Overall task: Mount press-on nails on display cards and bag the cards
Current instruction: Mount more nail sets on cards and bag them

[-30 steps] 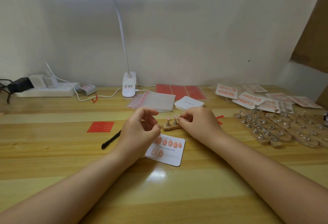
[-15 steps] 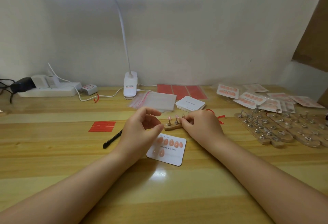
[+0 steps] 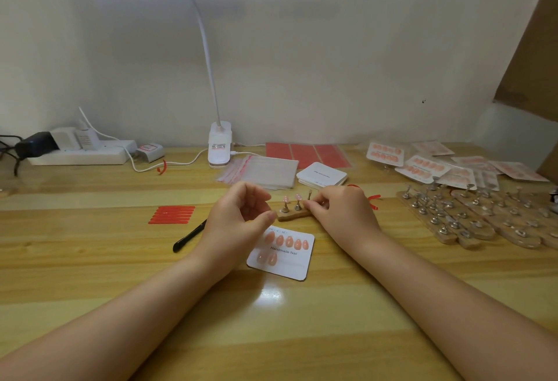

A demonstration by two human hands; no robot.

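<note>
Desk [image 3: 90, 260], nail mounting under way: seven of a set carded.
Card [image 3: 282, 255] lies flat between the forearms, five nails above, two below. Stand [image 3: 294, 214] just beyond it has hardly moved in the last second; two nails [image 3: 292, 199] remain on pegs. Right hand [image 3: 341, 214], fingers pinched at the stand's right end, contents hidden. Left hand [image 3: 238, 217] loosely curled, apparently empty, touching the stand's left end. Carding continues.

The near counter [image 3: 271, 335] in front of me lies bare, so my arms pass freely there. Between my hands the wooden stand [image 3: 294, 214] and the display card [image 3: 290, 263] crowd the middle, with a black tool [image 3: 190, 235] and red strips [image 3: 172, 214] just left. To my right, rows of pegged stands [image 3: 471, 217] block the way.
</note>
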